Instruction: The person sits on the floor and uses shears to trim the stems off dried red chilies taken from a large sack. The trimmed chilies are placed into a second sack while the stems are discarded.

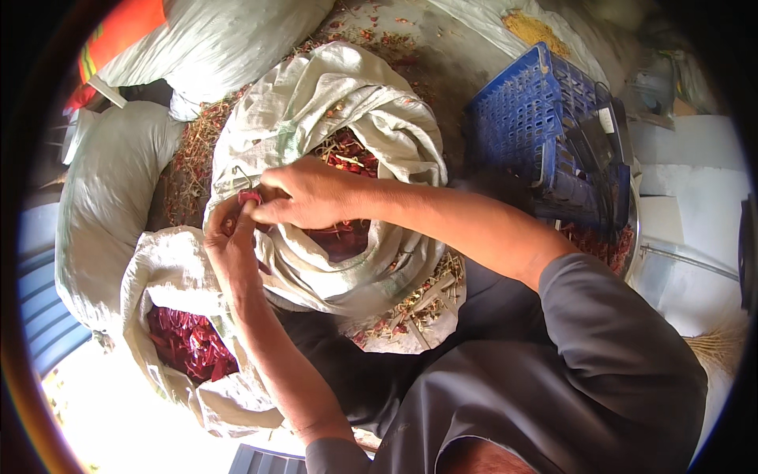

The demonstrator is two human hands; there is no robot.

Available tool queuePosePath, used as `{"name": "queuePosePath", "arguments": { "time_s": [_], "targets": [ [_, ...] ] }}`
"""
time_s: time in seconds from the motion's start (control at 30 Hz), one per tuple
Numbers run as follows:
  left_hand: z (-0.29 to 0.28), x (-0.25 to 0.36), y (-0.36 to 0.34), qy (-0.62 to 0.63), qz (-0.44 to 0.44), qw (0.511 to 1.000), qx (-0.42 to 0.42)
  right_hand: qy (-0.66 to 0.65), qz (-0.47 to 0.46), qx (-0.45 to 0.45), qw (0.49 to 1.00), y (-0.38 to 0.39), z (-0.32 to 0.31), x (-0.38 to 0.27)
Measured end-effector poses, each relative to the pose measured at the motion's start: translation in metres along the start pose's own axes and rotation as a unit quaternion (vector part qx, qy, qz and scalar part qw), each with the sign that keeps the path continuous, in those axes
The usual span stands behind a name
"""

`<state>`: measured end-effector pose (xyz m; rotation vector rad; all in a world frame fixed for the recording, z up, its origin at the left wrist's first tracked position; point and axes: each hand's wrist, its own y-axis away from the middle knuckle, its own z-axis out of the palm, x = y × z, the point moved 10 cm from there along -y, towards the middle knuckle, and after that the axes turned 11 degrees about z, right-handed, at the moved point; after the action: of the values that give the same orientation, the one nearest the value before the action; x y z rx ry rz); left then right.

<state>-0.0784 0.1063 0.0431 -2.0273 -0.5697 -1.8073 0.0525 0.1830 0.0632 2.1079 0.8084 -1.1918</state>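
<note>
Clamps a red pod [249, 195] in left hand [229, 241] and right hand [312, 193], pressed together, above left side of large white sack [260, 130] holding red pieces [339, 239]. Shows smaller sack [175, 257] of glossy red pods [192, 345] near left, blue crate [513, 110] far right.

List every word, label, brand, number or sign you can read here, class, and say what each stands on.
None can be read.
White label on the black object by the blue crate: too small to read.
White sack in the middle: no readable print.
Orange sheet, upper left: no readable writing.
</note>
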Motion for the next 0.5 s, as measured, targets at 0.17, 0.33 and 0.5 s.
{"name": "queuePosePath", "arguments": {
  "time_s": [0.17, 0.33, 0.5],
  "targets": [
    [0.012, 0.014, 0.002, -0.067, 0.086, 0.992, -0.069, 0.006, -0.089, 0.052, 0.995, -0.007, -0.022, -0.010],
    [0.013, 0.027, 0.008, -0.058, 0.071, 0.992, -0.084, -0.018, -0.081, 0.001, 0.997, -0.011, -0.018, -0.015],
    [0.016, 0.033, 0.009, -0.140, 0.082, 0.980, -0.118, 0.035, -0.065, -0.022, 0.997, -0.018, -0.012, -0.015]
  ]
}}
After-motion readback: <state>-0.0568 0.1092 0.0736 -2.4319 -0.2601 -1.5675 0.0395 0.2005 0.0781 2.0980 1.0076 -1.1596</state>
